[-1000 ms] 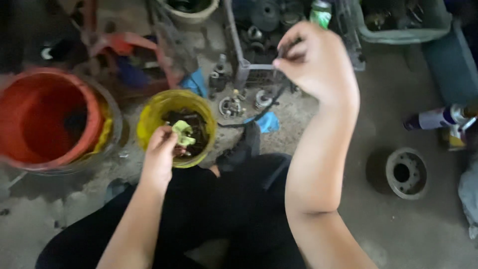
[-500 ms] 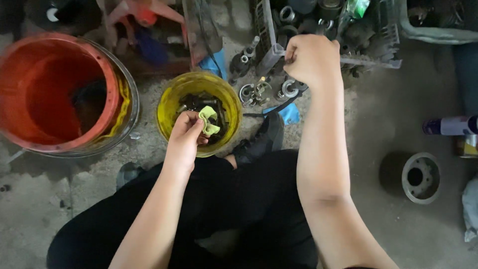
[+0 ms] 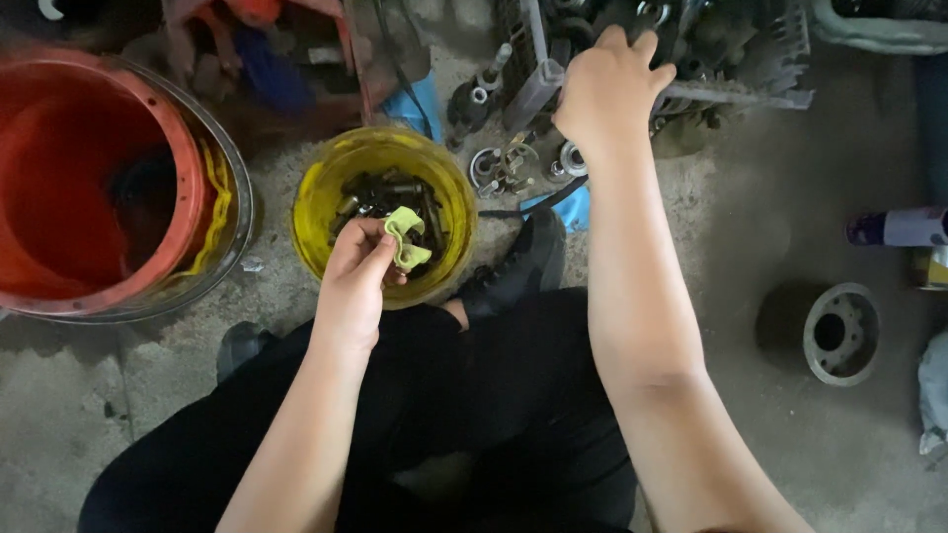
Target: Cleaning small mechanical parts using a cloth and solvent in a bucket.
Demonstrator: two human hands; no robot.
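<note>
— Over the yellow bowl [image 3: 326, 197] on the concrete floor [image 3: 741, 247], what is your left hand [image 3: 355, 281] doing?

— Your grip there is pinching a small pale-green cloth [image 3: 407, 237], held just above the dark metal parts [image 3: 390, 197] lying in the bowl.

— And your right hand [image 3: 607, 89]?

— You have it stretched forward onto the grey metal frame [image 3: 736, 94]. Its fingers curl over the frame, but I cannot tell whether they clamp anything. An orange bucket [image 3: 59, 148] stands left of the bowl, and a grey pulley wheel [image 3: 839, 336] lies well apart on your right.
</note>
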